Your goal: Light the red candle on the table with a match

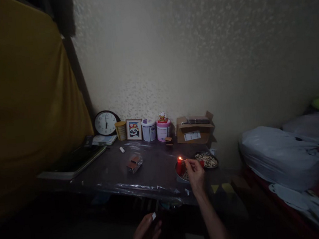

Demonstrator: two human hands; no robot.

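By the right hand (196, 174), closed at the fingertips, a match (183, 159) is pinched, its flame (180, 158) held at the top of a red candle (179, 167), which is set in a dish (179, 178) on the desk (155, 165). By the half-curled left hand (144, 233), a small pale object (154, 216) is held.

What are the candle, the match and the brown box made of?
The candle looks like smooth red wax, judging by its even, upright column; the dimness hides any shine. The match is probably plain wood: a thin, straight stick, too small to show grain. The box seems matte cardboard: brown, with stiff folded flaps.
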